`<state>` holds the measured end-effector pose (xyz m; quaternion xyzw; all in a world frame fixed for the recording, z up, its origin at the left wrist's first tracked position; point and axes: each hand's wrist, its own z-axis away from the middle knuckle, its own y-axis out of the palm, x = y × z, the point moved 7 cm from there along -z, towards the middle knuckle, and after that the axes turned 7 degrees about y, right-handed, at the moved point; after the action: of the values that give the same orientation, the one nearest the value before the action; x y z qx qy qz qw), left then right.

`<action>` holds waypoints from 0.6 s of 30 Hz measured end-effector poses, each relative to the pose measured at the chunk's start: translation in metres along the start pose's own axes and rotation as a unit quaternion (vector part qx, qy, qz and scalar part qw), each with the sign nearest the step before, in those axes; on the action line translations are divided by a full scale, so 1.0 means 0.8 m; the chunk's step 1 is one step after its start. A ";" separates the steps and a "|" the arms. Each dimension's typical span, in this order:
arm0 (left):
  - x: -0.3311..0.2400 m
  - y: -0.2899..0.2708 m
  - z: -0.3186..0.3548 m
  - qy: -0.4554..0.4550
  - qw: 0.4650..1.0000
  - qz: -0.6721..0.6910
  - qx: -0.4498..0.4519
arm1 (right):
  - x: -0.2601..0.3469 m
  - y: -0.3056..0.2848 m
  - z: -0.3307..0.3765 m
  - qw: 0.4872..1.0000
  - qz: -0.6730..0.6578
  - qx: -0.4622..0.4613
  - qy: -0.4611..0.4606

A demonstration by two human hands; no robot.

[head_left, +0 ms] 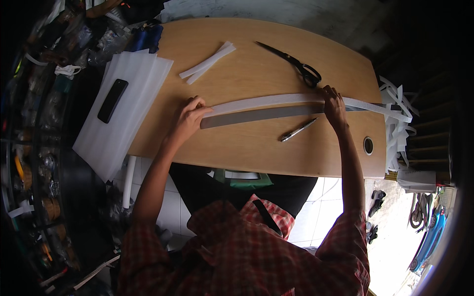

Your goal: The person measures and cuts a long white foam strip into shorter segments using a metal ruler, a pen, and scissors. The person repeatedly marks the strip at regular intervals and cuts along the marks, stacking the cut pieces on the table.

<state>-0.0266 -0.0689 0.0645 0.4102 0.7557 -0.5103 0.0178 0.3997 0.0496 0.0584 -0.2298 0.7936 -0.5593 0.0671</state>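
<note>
left hand [190, 118] presses flat on the white strip [276, 101] and metal ruler [256, 116]; right hand [333, 106], at 3 o'clock, pins both, fingers spread. pen [298, 130] at 6, scissors [294, 63] at 12.

Scissors [296, 64], pen [298, 130], phone [112, 100]

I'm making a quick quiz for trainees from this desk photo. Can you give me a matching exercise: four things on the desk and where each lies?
Things:
1. scissors
2. pen
3. black phone
4. metal ruler

Places:
A. on the white sheet at the desk's left end
B. under both hands, along the long white strip
C. far side of the desk, beyond the right hand
D. near side of the ruler, untouched

Pairs: 1-C, 2-D, 3-A, 4-B
</note>
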 end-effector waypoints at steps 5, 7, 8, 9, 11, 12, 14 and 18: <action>-0.016 0.000 0.005 0.026 0.999 -0.033 -0.011 | -0.004 0.007 0.039 0.996 -0.067 -0.020 0.054; -0.022 -0.003 0.007 0.044 0.998 -0.049 -0.023 | 0.005 0.002 0.054 0.999 -0.024 -0.028 0.008; -0.024 -0.003 0.006 0.053 0.997 -0.056 -0.029 | 0.008 -0.002 0.057 0.999 -0.024 -0.031 0.010; -0.026 -0.002 0.006 0.059 0.996 -0.067 -0.029 | 0.013 -0.004 0.059 0.999 -0.024 -0.035 0.012; -0.029 -0.001 0.004 0.072 0.993 -0.090 -0.029 | 0.020 -0.006 0.063 0.999 -0.016 -0.039 0.028; -0.028 0.001 0.004 0.065 0.993 -0.101 -0.008 | 0.021 -0.005 0.065 0.998 -0.008 -0.040 0.043; -0.030 0.004 -0.002 0.053 0.991 -0.121 0.033 | 0.019 0.000 0.069 0.997 0.007 -0.045 0.064; -0.051 0.009 -0.005 0.064 0.981 -0.150 0.103 | 0.030 0.003 0.072 0.994 0.027 -0.021 0.106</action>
<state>0.0066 -0.0890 0.0794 0.3240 0.7517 -0.5547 -0.1495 0.3985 -0.0101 0.0384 -0.1496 0.8138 -0.5615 -0.0072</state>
